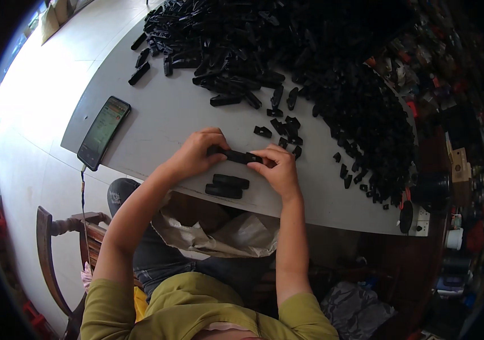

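Note:
Between my hands, just above the grey table (157, 122), is a long black plastic part (235, 156). My left hand (199, 152) pinches its left end. At the other end, my right hand (277, 164) grips it, where a small black piece (254, 158) seems to meet the long part; whether they are joined I cannot tell. Two similar black parts, one (230, 181) behind the other (224, 191), lie side by side at the table's near edge below my hands. Several small black pieces (263, 131) are scattered just beyond my right hand.
A large heap of long black parts (225, 51) covers the far side, with a heap of small black pieces (366, 136) along the right. A phone (104, 133) with a cable lies at the left edge. An open pale sack (213, 238) hangs below the near edge, over my lap. A wooden chair (55, 249) stands left.

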The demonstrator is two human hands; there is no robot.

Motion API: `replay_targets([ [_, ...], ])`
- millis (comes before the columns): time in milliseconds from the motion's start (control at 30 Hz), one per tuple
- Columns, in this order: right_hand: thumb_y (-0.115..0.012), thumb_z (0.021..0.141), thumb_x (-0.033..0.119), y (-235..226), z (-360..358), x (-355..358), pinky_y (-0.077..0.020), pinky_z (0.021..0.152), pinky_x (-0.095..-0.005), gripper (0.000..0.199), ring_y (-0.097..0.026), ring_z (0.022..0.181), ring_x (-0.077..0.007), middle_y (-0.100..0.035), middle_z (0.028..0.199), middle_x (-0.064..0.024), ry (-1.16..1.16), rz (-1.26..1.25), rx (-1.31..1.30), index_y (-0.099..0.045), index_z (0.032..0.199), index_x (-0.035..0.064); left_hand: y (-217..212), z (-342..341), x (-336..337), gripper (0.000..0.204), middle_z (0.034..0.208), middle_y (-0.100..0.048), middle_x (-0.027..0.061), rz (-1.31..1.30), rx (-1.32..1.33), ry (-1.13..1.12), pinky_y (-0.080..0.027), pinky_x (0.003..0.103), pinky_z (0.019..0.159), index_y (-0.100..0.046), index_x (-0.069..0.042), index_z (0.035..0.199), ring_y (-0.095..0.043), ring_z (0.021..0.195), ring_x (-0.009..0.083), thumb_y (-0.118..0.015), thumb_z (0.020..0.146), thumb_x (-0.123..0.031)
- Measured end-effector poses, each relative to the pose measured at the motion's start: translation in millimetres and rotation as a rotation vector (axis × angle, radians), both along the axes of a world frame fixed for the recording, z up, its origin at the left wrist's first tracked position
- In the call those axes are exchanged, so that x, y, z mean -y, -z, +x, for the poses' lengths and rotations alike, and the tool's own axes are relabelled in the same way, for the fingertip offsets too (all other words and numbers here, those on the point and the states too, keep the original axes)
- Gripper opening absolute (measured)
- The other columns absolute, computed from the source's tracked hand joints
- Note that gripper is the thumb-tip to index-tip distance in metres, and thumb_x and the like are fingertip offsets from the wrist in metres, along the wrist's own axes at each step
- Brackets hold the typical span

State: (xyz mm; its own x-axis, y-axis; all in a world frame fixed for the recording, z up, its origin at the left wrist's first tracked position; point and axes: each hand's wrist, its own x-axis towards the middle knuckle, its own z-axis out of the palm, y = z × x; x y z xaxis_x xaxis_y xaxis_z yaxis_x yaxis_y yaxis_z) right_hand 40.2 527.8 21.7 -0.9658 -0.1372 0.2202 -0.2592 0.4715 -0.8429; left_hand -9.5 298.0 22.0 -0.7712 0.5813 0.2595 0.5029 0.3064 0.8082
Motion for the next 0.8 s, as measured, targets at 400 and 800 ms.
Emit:
replay_targets([
  [400, -0.075, 0.080, 0.014, 12, -15, 6, -0.0405, 0.056, -0.0251, 0.030, -0.048, 0.062, -0.0101, -0.057, 0.099, -0.0033, 0.015, 0.005, -0.225, -0.070, 0.108, 0.0074, -3, -11, 1, 0.027, 0.088, -0.062, 0.0124, -0.036, -0.144, 0.149, -0.049, 0.038, 0.075, -0.063, -0.003, 0.107, -0.061, 0.085, 0.0296, -0.068, 0.080, -0.006],
  [800, -0.051, 0.099, 0.013, 11, -16, 5, -0.0403, 0.056, -0.0209, 0.026, -0.047, 0.060, -0.0060, -0.056, 0.088, -0.0015, 0.312, -0.459, 0.149, -0.056, 0.124, 0.0076, -1, -28, -19, 0.034, 0.095, -0.060, 0.0149, -0.346, -0.251, -0.437, -0.049, 0.042, 0.076, -0.052, -0.006, 0.104, -0.061, 0.093, 0.0345, -0.069, 0.081, -0.024],
])
